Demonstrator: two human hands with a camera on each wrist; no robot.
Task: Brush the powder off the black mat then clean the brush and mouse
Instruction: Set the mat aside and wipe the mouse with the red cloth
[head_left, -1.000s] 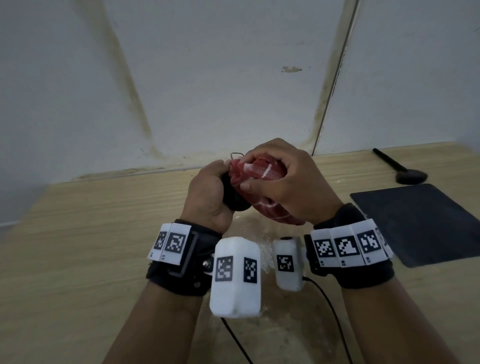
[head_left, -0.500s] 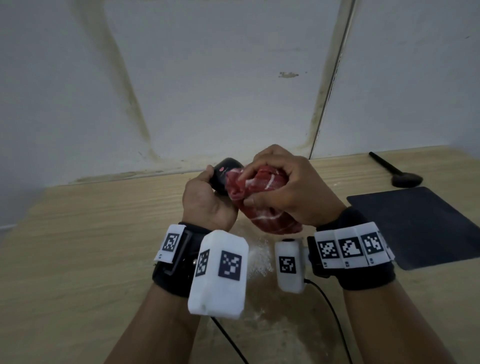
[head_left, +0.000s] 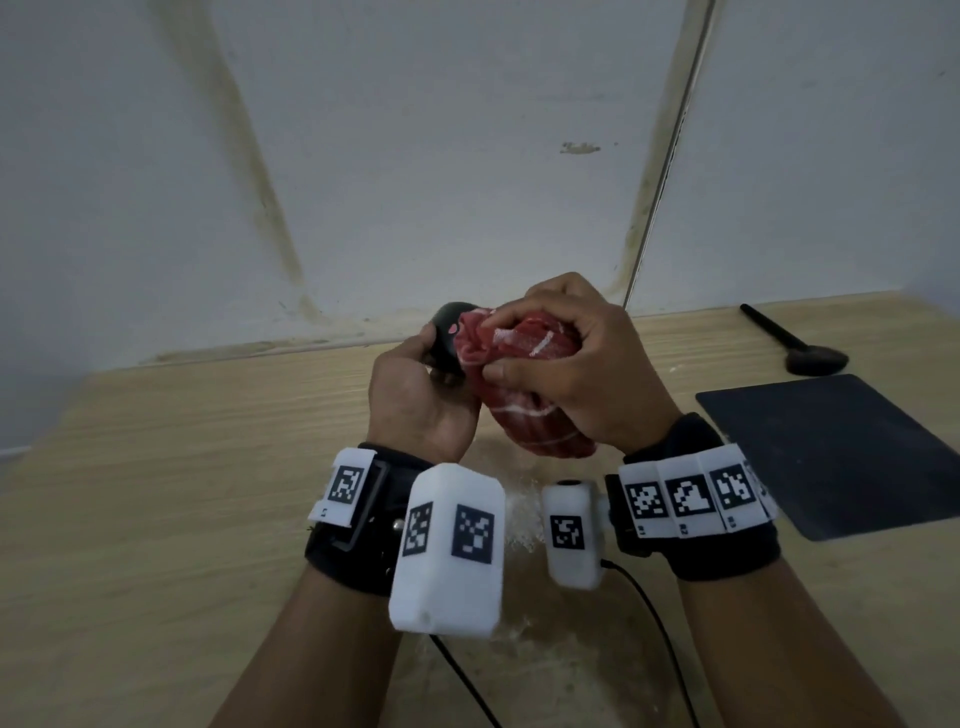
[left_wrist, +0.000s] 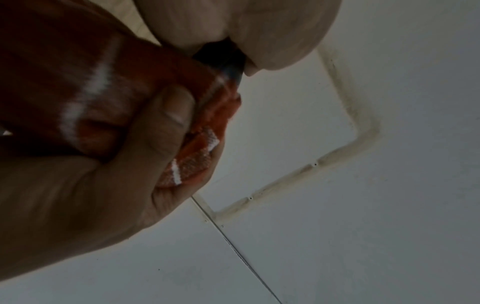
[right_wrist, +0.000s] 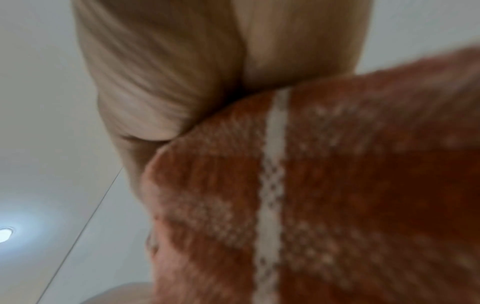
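While the left hand (head_left: 415, 410) grips the small, smooth black plastic mouse (head_left: 447, 338), the right hand (head_left: 576, 374) squeezes a soft red striped cloth (head_left: 519, 384); the mouse looks light and slippery, so hold its sides.

A thumb (left_wrist: 166, 115) presses a bunched red cloth (left_wrist: 85, 86) against a dark mouse (left_wrist: 221, 59), white wall (left_wrist: 363, 185) behind.

Bare wooden table (head_left: 156, 493) to left; black mat (head_left: 841, 452) & brush (head_left: 795, 345) block right side
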